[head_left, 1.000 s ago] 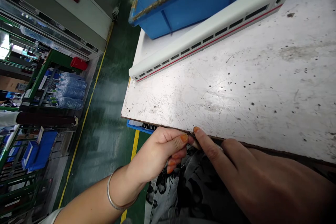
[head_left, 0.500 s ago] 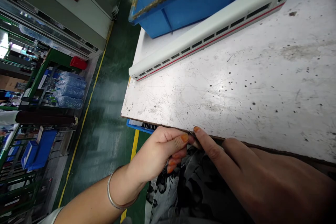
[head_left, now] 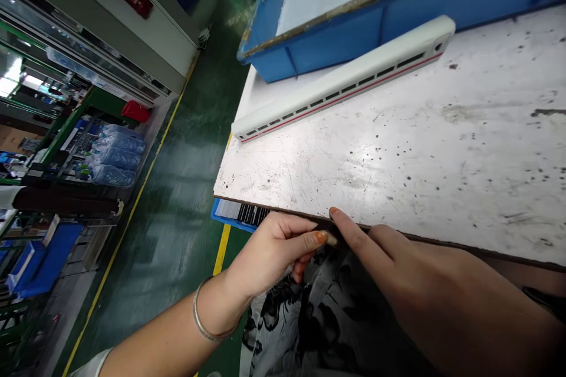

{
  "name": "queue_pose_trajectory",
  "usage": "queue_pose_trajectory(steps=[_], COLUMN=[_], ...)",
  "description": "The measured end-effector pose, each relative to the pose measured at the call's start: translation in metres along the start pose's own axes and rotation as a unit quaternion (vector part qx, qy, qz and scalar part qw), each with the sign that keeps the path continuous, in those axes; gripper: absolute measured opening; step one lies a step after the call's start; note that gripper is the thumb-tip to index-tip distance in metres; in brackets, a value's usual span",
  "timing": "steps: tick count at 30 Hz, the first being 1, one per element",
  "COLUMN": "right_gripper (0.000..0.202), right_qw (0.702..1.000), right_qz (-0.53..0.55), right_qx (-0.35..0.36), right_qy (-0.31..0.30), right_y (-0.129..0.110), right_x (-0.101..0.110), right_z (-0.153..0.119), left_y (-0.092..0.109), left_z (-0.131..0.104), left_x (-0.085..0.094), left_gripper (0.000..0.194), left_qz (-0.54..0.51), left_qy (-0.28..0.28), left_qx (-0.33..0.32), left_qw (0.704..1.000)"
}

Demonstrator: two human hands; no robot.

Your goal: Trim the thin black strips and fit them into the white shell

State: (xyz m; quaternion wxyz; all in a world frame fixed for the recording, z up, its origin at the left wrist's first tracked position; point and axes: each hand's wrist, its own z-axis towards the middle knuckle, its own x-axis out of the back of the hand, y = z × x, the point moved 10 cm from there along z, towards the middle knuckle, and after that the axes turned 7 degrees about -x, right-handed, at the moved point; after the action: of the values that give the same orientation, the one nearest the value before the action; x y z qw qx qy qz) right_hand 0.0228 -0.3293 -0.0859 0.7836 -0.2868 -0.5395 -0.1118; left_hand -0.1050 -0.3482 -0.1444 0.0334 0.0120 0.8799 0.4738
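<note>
My left hand (head_left: pixel 280 247) is at the front edge of the white table (head_left: pixel 309 179), its thumb and forefinger pinched together. A small pale tip shows at the pinch, but I cannot make out what it is. Close beside it, my right hand (head_left: pixel 415 283) has its forefinger stretched out to the table edge, the other fingers bent and partly hidden. I see nothing held in it. Orange stains mark the fingertips. Farther back on the table lies a white model train carriage (head_left: pixel 336 85) with dark windows and a red stripe, apart from both hands.
Behind the carriage stands a large blue bin (head_left: pixel 336 41) with a white sheet inside. A smaller blue crate (head_left: pixel 232 212) with dark slats shows below the table's left corner. Green floor (head_left: pixel 177 188) with yellow lines runs left, toward shelving and wrapped bottles (head_left: pixel 115 156).
The view has shifted, so the carriage and bin appear smaller and farther off. My left fingertips have moved slightly right, and the pale tip shows more clearly at their pinch.
</note>
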Motion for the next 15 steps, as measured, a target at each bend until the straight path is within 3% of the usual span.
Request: queue_pose_trajectory(steps=[3,8,15], right_gripper=[0.076,0.042,0.043], right_qw=[0.997,0.971,0.951], right_qz=[0.076,0.216,0.282], right_qx=[-0.004,-0.061,-0.082], right_qy=[-0.008,0.08,0.1], right_y=[0.008,0.019,-0.002], right_x=[0.003,0.038,0.077], right_z=[0.001,0.007,0.007], left_y=[0.013,0.041,0.072], left_z=[-0.011,-0.032,-0.064], left_x=[-0.001,-0.012,-0.028], left_gripper=[0.03,0.032,0.028], left_qz=[-0.023,-0.087,-0.202], left_qy=[0.02,0.017,-0.016], left_qx=[-0.036,-0.111,-0.203], left_qw=[0.999,0.99,0.958])
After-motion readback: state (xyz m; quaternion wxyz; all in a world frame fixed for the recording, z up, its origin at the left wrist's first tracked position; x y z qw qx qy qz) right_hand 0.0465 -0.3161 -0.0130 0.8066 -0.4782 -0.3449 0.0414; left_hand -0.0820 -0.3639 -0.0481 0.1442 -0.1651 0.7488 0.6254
